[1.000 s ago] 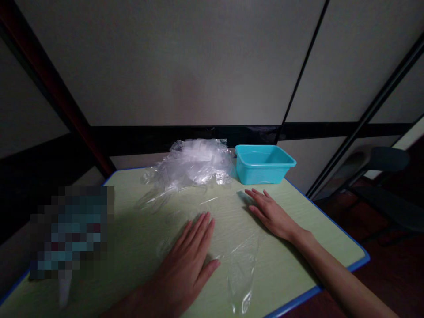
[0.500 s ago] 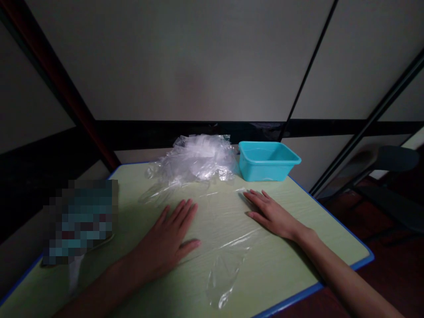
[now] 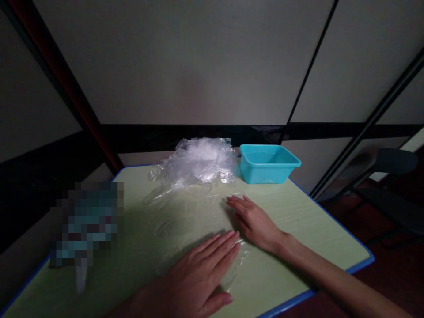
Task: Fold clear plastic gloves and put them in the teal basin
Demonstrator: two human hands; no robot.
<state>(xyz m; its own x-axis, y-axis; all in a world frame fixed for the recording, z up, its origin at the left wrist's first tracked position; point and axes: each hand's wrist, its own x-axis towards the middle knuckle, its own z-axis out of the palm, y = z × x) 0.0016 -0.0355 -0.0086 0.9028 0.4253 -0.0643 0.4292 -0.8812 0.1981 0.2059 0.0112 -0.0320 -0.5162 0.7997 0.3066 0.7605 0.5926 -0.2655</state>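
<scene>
A clear plastic bag (image 3: 236, 264) lies flat on the pale green table, its outline hard to follow. My left hand (image 3: 207, 269) rests palm down over the bag's near part, fingers stretched out and thumb apart. Just beyond it and to the right is my right hand (image 3: 256, 223), palm down with fingers extended and a little bent, over or beside the bag's right side. Neither hand grips anything. Behind them sits a loose heap of clear plastic bags (image 3: 202, 163).
A turquoise plastic basin (image 3: 266, 173) stands at the back right of the blue-edged table (image 3: 318, 251). A blurred-out item (image 3: 89, 225) is on the left, with a whitish strip below it. A cabinet wall (image 3: 195, 66) rises behind; a dark chair (image 3: 391, 194) is at right.
My left hand has slid right and nearer to me across the bag. My right hand has moved left and slightly nearer. The two hands are now closer together.
</scene>
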